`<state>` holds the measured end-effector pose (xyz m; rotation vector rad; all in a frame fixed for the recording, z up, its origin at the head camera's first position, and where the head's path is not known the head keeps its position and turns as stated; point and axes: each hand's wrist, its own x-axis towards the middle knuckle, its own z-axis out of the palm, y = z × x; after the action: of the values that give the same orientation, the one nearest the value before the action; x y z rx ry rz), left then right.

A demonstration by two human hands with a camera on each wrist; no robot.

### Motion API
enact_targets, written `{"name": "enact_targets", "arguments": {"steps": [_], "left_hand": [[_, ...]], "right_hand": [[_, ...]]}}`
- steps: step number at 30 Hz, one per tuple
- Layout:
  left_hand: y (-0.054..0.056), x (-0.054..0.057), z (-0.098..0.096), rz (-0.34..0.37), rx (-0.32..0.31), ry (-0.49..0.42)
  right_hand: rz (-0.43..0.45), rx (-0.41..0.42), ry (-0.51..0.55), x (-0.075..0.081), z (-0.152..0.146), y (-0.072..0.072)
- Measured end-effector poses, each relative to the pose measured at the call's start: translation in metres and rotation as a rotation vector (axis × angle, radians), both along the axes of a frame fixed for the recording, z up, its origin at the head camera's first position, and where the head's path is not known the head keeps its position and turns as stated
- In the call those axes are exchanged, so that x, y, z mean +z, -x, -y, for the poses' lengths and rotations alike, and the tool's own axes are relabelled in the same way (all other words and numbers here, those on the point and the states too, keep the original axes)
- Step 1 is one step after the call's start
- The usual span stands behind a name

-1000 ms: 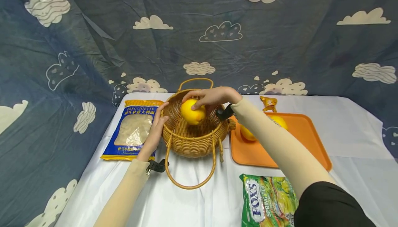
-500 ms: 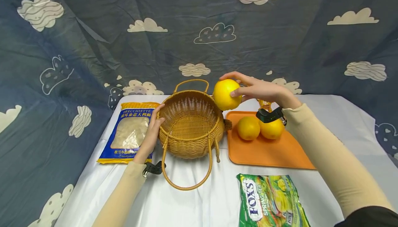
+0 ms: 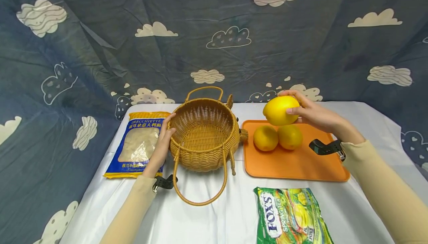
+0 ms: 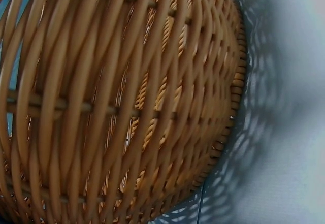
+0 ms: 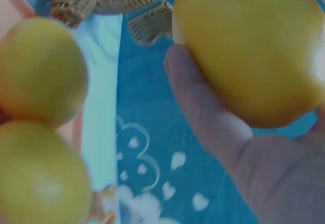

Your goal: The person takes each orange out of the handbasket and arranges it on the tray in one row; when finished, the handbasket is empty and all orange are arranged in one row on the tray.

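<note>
A wicker basket (image 3: 202,158) stands left of centre with its mouth up. My left hand (image 3: 160,147) holds its left rim; only the woven outer wall (image 4: 117,102) fills the left wrist view. My right hand (image 3: 315,114) grips a yellow lemon (image 3: 280,110), with the thumb (image 5: 203,107) against its side. The lemon is above the back of an orange tray (image 3: 287,168). Just below it, two round orange-yellow fruits, one at left (image 3: 265,138) and one at right (image 3: 290,137), sit side by side on the tray.
A blue and yellow bag of orecchiette pasta (image 3: 138,143) lies left of the basket. In front of the tray is a green Fox's candy bag (image 3: 294,214). One basket handle (image 3: 200,203) hangs forward onto the white cloth. A small gold packet (image 5: 104,206) shows behind the tray.
My right hand has lifted the lemon out of the basket and carried it rightward over the tray. My left hand has stayed on the basket rim.
</note>
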<state>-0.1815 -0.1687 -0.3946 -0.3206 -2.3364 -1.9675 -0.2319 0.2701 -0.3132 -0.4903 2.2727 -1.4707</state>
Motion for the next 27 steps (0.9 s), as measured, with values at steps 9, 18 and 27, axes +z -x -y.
{"name": "enact_targets", "arguments": {"steps": [9,18,27], "left_hand": [[-0.001,-0.001,0.001,0.008,-0.009,-0.014],[0.000,-0.002,0.001,-0.006,-0.003,0.001],[0.000,-0.002,0.001,-0.005,0.003,0.004]], "right_hand": [[0.016,-0.062,-0.037,-0.026,-0.038,-0.016],[-0.021,-0.172,-0.164,-0.044,-0.068,-0.027],[0.019,-0.274,-0.085,-0.066,-0.090,-0.029]]}}
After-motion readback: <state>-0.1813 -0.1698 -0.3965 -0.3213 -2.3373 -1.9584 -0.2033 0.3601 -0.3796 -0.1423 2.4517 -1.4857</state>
